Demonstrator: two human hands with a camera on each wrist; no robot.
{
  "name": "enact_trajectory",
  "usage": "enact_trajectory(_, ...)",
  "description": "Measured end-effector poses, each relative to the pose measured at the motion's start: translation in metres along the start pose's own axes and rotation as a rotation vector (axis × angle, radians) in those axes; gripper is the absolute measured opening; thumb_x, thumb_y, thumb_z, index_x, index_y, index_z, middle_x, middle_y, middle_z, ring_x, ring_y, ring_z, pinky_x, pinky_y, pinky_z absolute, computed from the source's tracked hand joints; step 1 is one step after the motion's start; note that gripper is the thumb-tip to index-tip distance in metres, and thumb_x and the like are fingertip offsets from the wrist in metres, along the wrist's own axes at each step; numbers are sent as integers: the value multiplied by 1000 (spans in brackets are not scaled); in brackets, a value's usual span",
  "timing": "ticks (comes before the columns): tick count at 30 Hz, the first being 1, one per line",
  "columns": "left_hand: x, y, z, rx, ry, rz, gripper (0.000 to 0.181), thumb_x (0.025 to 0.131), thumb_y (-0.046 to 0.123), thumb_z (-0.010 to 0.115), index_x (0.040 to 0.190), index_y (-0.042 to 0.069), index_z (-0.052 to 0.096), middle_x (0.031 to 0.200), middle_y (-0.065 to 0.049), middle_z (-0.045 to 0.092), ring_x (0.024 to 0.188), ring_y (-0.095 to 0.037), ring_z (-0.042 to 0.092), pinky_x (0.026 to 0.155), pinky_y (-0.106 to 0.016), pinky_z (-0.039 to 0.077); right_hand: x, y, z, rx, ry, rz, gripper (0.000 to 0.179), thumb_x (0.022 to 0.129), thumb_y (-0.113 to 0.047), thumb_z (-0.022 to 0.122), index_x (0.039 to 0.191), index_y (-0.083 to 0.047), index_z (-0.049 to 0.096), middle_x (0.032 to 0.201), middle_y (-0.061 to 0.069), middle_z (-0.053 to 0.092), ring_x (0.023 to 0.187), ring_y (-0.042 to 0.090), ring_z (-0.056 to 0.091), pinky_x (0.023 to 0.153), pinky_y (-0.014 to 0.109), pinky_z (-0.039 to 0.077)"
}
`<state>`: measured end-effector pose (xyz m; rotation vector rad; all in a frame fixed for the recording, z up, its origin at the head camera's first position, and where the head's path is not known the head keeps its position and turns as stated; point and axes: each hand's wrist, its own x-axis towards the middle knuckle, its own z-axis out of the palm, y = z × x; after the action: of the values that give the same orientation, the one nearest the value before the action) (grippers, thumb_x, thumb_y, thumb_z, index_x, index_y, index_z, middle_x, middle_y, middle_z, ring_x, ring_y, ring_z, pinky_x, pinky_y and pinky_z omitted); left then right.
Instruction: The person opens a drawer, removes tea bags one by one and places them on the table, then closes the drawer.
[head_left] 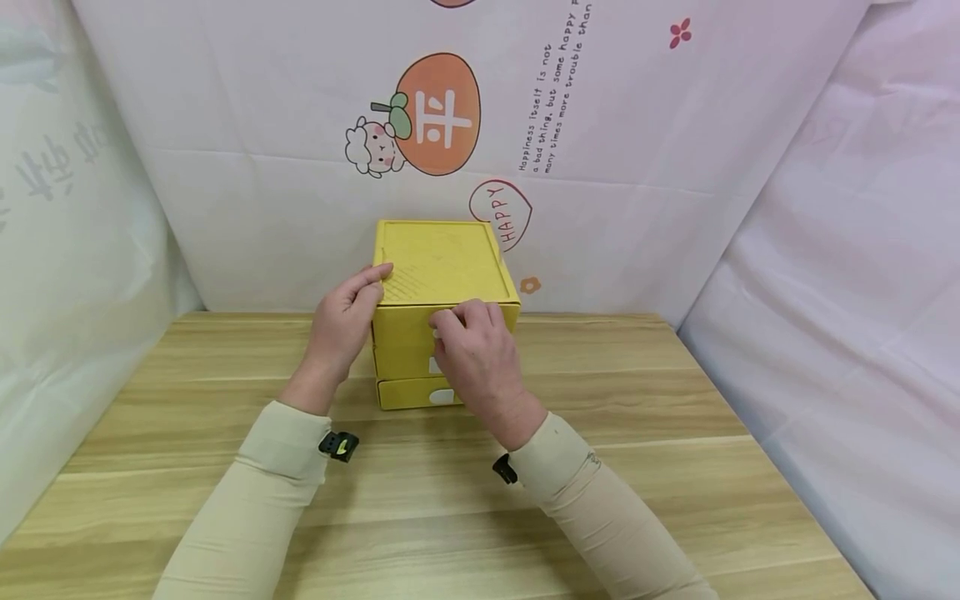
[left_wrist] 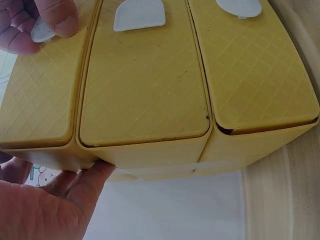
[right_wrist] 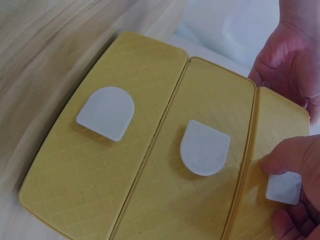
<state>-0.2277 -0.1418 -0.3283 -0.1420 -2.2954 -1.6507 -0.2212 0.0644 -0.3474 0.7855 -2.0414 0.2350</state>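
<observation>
A yellow box of three stacked drawers [head_left: 442, 258] stands on the table, its top textured at one corner. My left hand [head_left: 341, 321] rests against the box's left side near the upper edge, its fingers fairly straight and touching the box. At the front, my right hand [head_left: 483, 354] pinches the white handle [right_wrist: 283, 188] of the top drawer between thumb and fingers. Below it, a white handle [right_wrist: 205, 148] sits on the middle drawer and another white handle [right_wrist: 106, 114] on the bottom drawer. All three drawer fronts sit close to the frame.
The wood-grain table [head_left: 420, 517] extends around the box. Behind it hangs a white printed cloth [head_left: 615, 233] with an orange fruit and lettering. More pale cloth [head_left: 847, 333] hangs along the right side and the left. Dark wrist straps [head_left: 339, 446] circle both sleeves.
</observation>
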Motion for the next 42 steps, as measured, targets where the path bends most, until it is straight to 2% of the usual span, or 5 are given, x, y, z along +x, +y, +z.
enact_trajectory(5,0,2,-2,-25,-12,-9,45,109,38,43,147,24,63,157,9,51,154,-8,32,115,-39,37,-1,0,-2,2,2,-11,12,91,-5,70,101,-13,71,95,7,63,81,25,54,67,32,50)
enact_trajectory(12,-1,4,-2,-36,-24,-20,44,109,37,44,147,26,62,157,10,52,131,-14,48,72,-30,39,-2,-2,-7,14,-10,-9,12,91,-4,71,99,-12,72,94,7,62,80,25,53,65,32,48)
enact_trajectory(16,-1,4,-3,-41,-32,-14,45,109,38,44,148,25,61,157,10,52,124,-17,51,67,-30,37,-3,-3,-10,16,-27,-9,11,92,-5,69,100,-11,72,94,7,63,81,24,54,69,32,48)
enact_trajectory(25,-1,5,-4,-52,-47,-9,47,109,40,44,150,23,59,158,9,51,152,-11,36,107,-39,38,-6,-6,-17,24,3,-39,11,91,-2,68,98,-10,71,91,7,62,81,24,56,72,34,47)
enact_trajectory(42,-3,5,-3,-56,-50,-10,46,110,40,43,151,25,58,157,10,51,150,-12,40,91,-39,37,-14,-15,-30,23,18,-49,10,89,-3,69,95,-10,70,90,6,61,78,23,54,67,32,44)
